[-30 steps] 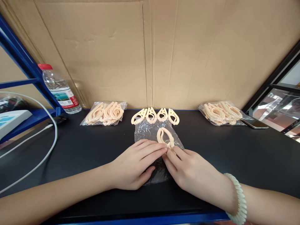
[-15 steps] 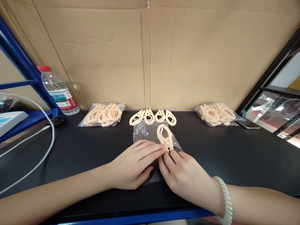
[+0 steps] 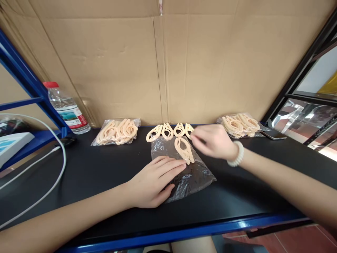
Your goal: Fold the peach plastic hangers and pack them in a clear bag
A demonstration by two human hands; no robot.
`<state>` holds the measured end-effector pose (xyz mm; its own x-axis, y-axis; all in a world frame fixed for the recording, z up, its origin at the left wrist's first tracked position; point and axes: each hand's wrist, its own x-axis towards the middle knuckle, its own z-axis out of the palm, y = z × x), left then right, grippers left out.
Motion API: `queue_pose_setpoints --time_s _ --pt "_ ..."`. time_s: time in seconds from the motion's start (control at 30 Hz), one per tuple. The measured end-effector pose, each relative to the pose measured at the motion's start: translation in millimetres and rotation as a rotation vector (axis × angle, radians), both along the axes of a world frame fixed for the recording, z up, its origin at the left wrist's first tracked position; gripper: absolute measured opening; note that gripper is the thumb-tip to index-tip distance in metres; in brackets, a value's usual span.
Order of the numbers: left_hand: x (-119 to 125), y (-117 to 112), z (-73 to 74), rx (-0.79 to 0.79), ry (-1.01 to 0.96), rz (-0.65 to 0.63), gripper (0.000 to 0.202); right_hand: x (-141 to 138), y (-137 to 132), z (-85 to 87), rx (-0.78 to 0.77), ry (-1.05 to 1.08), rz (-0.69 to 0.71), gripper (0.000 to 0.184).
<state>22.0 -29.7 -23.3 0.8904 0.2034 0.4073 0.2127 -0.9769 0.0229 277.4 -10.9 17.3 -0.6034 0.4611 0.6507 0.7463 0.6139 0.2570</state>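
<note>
My left hand (image 3: 154, 181) lies flat on a clear plastic bag (image 3: 196, 174) on the black tabletop, fingers stretched toward a peach plastic clip (image 3: 184, 150) that rests on the bag. My right hand (image 3: 212, 140), blurred by motion, hovers over the right end of a row of several loose peach clips (image 3: 167, 131) behind the bag. Its fingers are curled; what they hold, if anything, I cannot make out.
A filled bag of clips (image 3: 117, 130) sits back left, another (image 3: 239, 124) back right beside a phone (image 3: 273, 134). A water bottle (image 3: 67, 109) stands by the blue shelf post. A white cable (image 3: 50, 168) crosses the left side. Cardboard (image 3: 168, 63) lines the back.
My right hand left the clip on the bag and moved up and back to the row of loose clips. The left hand stayed on the bag.
</note>
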Motion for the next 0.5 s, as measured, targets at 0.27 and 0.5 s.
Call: queue_pose_setpoints --time_s 0.27,0.5 --pt "-3.5 -0.9 2.7 -0.043 0.026 -0.008 0.056 30.4 114.7 -16.3 -0.418 -0.415 -0.216 0.066" --pt "-4.4 -0.1 1.4 -0.079 0.025 -0.014 0.057 42.5 109.9 -33.2 -0.51 -0.42 -0.239 0.055"
